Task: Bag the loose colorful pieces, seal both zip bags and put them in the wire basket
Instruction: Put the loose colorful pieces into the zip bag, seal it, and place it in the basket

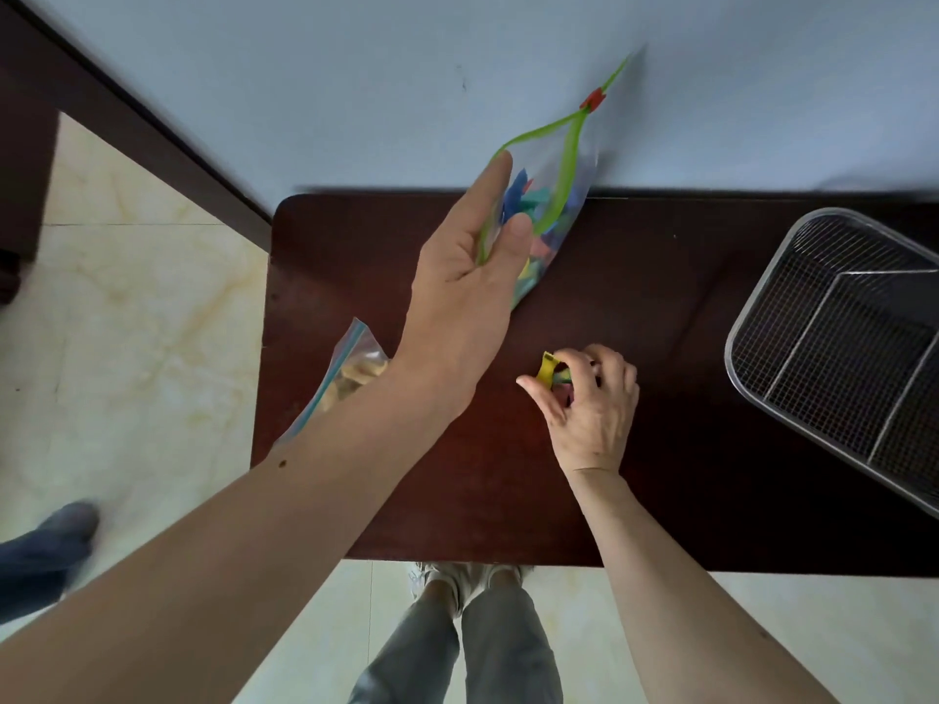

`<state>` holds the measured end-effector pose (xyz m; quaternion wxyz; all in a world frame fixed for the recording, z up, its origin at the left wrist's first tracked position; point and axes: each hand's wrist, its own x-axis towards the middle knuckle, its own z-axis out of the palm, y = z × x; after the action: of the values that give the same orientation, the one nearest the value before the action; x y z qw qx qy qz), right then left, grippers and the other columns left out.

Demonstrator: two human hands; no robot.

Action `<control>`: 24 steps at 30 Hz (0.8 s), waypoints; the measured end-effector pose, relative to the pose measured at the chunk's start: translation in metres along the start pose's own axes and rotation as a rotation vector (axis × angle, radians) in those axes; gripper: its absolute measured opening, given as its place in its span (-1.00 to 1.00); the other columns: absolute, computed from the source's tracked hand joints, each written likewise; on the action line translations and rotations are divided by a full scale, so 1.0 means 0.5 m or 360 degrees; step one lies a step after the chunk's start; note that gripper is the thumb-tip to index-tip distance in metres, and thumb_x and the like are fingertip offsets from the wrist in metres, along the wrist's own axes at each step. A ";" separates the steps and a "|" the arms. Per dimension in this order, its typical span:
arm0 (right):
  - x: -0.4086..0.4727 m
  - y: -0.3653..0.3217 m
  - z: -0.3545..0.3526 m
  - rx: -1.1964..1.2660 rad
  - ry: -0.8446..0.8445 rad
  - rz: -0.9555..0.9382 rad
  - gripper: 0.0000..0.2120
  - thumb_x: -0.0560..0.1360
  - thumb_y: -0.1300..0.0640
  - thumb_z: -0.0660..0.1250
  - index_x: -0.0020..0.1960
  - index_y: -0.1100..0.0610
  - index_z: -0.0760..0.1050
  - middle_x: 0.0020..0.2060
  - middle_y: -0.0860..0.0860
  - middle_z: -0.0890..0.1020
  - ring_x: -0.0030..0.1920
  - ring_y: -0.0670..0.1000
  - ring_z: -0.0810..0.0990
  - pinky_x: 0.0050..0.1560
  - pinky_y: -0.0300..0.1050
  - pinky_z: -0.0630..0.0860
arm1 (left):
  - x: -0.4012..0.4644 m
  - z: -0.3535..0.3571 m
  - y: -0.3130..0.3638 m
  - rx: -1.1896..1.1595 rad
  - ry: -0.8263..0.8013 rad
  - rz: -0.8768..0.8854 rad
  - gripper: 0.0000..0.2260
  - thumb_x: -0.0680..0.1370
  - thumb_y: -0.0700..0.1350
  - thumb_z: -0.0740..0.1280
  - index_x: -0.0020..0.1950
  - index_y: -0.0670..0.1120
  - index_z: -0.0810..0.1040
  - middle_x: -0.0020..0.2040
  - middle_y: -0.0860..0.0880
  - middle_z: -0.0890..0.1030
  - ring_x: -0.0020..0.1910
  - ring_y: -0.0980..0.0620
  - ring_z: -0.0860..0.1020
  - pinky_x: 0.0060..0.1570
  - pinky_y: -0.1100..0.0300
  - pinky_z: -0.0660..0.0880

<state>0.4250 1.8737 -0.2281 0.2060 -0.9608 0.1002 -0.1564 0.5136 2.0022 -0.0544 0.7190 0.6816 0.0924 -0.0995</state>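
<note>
Yellow and green pieces (551, 374) are bunched in the right hand (589, 398), which is closed around them low over the dark desk (660, 500), nearest the person. How many it holds cannot be told, since the fingers cover most of the bunch, and a loosely held one could slip out on the way up and skid off the near edge onto the tiled floor (127, 322).

Left of that, mostly hidden under the forearm, a second zip bag (350, 368) with pale contents lies at the desk's left edge. Part of it seems to overhang, so a brush of the arm might push it off. Whether its seal is shut cannot be made out.

Farther back, the left hand (467, 266) pinches one lip of the green-rimmed bag (543, 215), thumb on one side and fingers on the other, holding it raised and tilted with colorful pieces already inside. Its mouth gapes and the red slider (593, 100) sits far up the track. Held by one lip only, the bag could sag or tip and spill.

The wire basket (838, 348) stands empty at the far right, well apart from both bags.
</note>
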 end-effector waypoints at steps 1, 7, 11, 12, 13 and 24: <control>0.000 0.000 0.000 -0.0008 -0.0003 -0.0026 -0.57 0.33 -0.23 0.50 -0.03 0.09 0.60 -0.07 0.10 0.60 -0.11 0.12 0.52 -0.19 0.01 0.46 | -0.001 -0.001 -0.001 0.0008 -0.0009 0.0005 -0.56 0.60 -0.20 0.23 0.49 -0.10 0.31 -0.08 0.45 0.60 0.40 0.18 0.41 0.49 0.03 0.25; -0.002 -0.007 0.000 -0.0167 0.0050 -0.0104 -0.69 0.47 -0.12 0.42 -0.22 0.12 0.50 -0.42 0.00 0.53 -0.42 0.06 0.52 -0.40 -0.06 0.38 | -0.009 0.002 0.001 0.0016 0.0008 0.0033 -0.56 0.61 -0.22 0.24 0.49 -0.08 0.30 0.29 0.24 0.50 0.39 0.27 0.39 0.49 0.11 0.26; 0.001 -0.015 -0.001 -0.0257 0.0197 -0.0037 -0.64 0.48 -0.02 0.39 -0.40 0.13 0.42 -0.52 0.00 0.48 -0.61 0.07 0.35 -0.54 -0.16 0.28 | -0.011 0.001 -0.002 0.0078 -0.0035 0.0029 -0.56 0.61 -0.22 0.24 0.50 -0.07 0.30 -0.04 0.46 0.56 0.12 0.48 0.49 0.46 0.19 0.28; 0.002 -0.015 -0.001 -0.0255 0.0225 -0.0013 -0.63 0.48 0.00 0.37 -0.42 0.14 0.41 -0.54 0.01 0.47 -0.62 0.08 0.32 -0.55 -0.18 0.25 | -0.013 0.000 -0.004 0.0087 -0.0039 0.0030 -0.56 0.61 -0.21 0.25 0.50 -0.06 0.30 -0.04 0.47 0.56 0.17 0.44 0.47 0.47 0.16 0.27; 0.004 -0.015 0.000 -0.0234 0.0248 0.0012 -0.62 0.48 0.02 0.37 -0.44 0.14 0.40 -0.55 0.01 0.47 -0.64 0.08 0.31 -0.55 -0.19 0.23 | -0.014 -0.002 -0.005 0.0091 -0.0038 0.0037 -0.55 0.61 -0.20 0.25 0.49 -0.06 0.31 0.00 0.46 0.57 0.25 0.38 0.45 0.48 0.13 0.27; 0.054 -0.077 -0.075 0.1194 0.0199 0.1184 -0.53 0.48 0.16 0.38 -0.56 0.10 0.32 -0.69 -0.18 0.34 -0.58 -0.14 0.37 -0.43 -0.32 0.30 | -0.019 0.003 0.009 0.0075 0.0178 0.0015 -0.67 0.62 -0.18 0.23 0.40 -0.10 0.44 0.27 0.12 0.55 0.33 0.23 0.47 0.42 0.18 0.35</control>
<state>0.4422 1.8877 -0.1721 0.5706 -0.7096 0.3833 -0.1549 0.5059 2.0012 -0.0478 0.6969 0.7034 0.1267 -0.0601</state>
